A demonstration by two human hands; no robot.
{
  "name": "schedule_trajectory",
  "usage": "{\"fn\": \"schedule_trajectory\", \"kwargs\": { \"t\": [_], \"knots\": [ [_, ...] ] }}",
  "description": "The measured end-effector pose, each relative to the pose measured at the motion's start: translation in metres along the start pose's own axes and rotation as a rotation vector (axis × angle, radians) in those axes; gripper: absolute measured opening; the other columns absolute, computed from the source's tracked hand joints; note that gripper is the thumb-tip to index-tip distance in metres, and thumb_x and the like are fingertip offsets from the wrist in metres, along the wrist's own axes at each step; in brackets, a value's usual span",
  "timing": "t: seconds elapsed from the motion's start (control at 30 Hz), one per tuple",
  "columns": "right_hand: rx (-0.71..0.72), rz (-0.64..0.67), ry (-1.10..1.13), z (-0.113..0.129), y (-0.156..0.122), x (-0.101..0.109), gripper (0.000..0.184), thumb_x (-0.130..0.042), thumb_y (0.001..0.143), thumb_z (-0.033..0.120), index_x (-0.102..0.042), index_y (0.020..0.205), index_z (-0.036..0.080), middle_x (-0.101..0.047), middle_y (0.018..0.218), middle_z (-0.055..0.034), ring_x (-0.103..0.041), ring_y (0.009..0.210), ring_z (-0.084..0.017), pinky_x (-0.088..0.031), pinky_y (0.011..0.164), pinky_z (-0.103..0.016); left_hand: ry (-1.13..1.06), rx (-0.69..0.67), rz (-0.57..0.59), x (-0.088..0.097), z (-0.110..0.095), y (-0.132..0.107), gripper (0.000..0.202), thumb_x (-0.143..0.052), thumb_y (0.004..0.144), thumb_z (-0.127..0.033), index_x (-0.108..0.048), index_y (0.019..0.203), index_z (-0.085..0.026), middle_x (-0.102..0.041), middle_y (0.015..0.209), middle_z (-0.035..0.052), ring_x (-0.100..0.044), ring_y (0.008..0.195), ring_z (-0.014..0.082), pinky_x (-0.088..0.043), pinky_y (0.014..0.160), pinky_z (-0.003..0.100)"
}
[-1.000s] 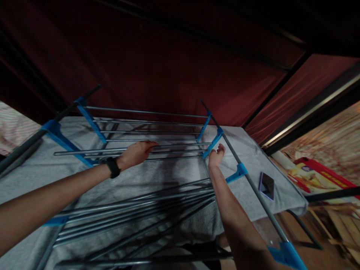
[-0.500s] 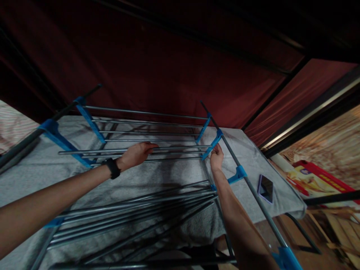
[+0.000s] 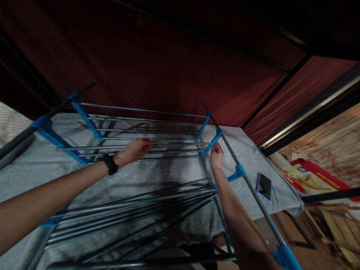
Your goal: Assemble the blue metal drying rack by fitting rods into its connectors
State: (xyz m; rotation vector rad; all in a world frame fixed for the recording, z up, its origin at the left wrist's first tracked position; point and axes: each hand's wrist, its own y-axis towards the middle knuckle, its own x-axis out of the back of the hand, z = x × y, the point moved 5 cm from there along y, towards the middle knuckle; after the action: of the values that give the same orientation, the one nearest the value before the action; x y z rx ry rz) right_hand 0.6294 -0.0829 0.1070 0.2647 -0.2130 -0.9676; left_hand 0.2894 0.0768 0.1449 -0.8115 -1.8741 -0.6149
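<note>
A rack frame of grey metal tubes with blue plastic brackets lies across a grey cloth. My left hand [image 3: 136, 150], a dark watch on its wrist, pinches a loose metal tube [image 3: 180, 144]. That tube's left end sticks out past the left blue bracket [image 3: 57, 138]; its right end meets the right blue bracket [image 3: 211, 143]. My right hand [image 3: 216, 155] has its fingers curled against this right bracket, gripping it from the outer side. Several crossbars [image 3: 146, 120] span the brackets behind my hands.
Several loose tubes [image 3: 126, 210] lie in the near part of the frame. A phone [image 3: 263, 186] rests on the grey cloth [image 3: 242, 202] at the right. Dark red fabric [image 3: 157, 56] hangs behind. A red and yellow box [image 3: 317, 176] stands beyond the right edge, above wooden slats [image 3: 334, 228].
My left hand and the tube have shifted very slightly left, partly with a small camera movement. My right hand stays at the bracket.
</note>
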Motion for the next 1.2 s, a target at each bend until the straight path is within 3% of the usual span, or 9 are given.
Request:
{"fn": "schedule_trajectory", "kwargs": {
  "t": [0.2,0.43,0.6,0.73,1.0,1.2],
  "knots": [
    [-0.053,-0.014,0.003,0.0,-0.001,0.0,0.047,-0.051,0.075,0.014,-0.07,0.119,0.014,-0.072,0.112,-0.0085,-0.06,0.119,-0.022,-0.044,0.11,-0.04,0.087,-0.022,-0.011,-0.003,0.004,0.001,0.051,-0.034,0.098,-0.028,-0.064,0.138,-0.02,-0.073,0.122,0.0097,-0.07,0.106,0.026,-0.052,0.095,0.036],
    [-0.017,-0.022,-0.028,-0.012,0.004,0.003,0.044,-0.051,0.078,0.016,-0.069,0.118,0.013,-0.071,0.117,-0.0103,-0.061,0.117,-0.021,-0.043,0.11,-0.039,0.107,0.027,0.015,0.0,-0.007,-0.002,0.051,-0.032,0.1,-0.029,-0.062,0.141,-0.022,-0.071,0.129,0.0086,-0.068,0.112,0.0268,-0.051,0.098,0.036],
    [0.029,-0.01,-0.06,-0.018,0.006,0.003,0.043,-0.05,0.079,0.02,-0.07,0.116,0.014,-0.071,0.119,-0.0099,-0.062,0.113,-0.02,-0.042,0.11,-0.041,0.097,0.023,0.002,-0.005,0.013,-0.005,0.05,-0.035,0.099,-0.031,-0.063,0.14,-0.023,-0.072,0.127,0.0112,-0.068,0.113,0.031,-0.052,0.096,0.041],
    [0.041,-0.003,-0.055,-0.016,0.006,0.002,0.04,-0.047,0.077,0.018,-0.072,0.109,0.014,-0.073,0.111,-0.0088,-0.063,0.106,-0.02,-0.045,0.106,-0.039,0.04,-0.01,-0.04,-0.008,0.022,-0.003,0.047,-0.039,0.099,-0.031,-0.065,0.138,-0.023,-0.072,0.125,0.0094,-0.069,0.109,0.0281,-0.052,0.095,0.038],
    [0.009,-0.011,-0.088,-0.007,0.003,0.002,0.035,-0.05,0.076,0.017,-0.072,0.103,0.013,-0.072,0.103,-0.0101,-0.062,0.105,-0.023,-0.048,0.1,-0.039,0.047,0.014,-0.001,-0.001,0.004,-0.002,0.045,-0.04,0.101,-0.024,-0.062,0.14,-0.017,-0.072,0.126,0.0097,-0.068,0.108,0.0261,-0.049,0.095,0.035],
    [0.004,-0.006,-0.089,0.003,-0.001,0.002,0.036,-0.051,0.075,0.019,-0.072,0.104,0.013,-0.072,0.101,-0.0091,-0.062,0.104,-0.023,-0.048,0.099,-0.038,0.011,0.03,0.016,0.0,0.008,0.003,0.043,-0.043,0.099,-0.024,-0.065,0.136,-0.017,-0.074,0.121,0.007,-0.068,0.104,0.024,-0.05,0.093,0.032]
  ]
}}
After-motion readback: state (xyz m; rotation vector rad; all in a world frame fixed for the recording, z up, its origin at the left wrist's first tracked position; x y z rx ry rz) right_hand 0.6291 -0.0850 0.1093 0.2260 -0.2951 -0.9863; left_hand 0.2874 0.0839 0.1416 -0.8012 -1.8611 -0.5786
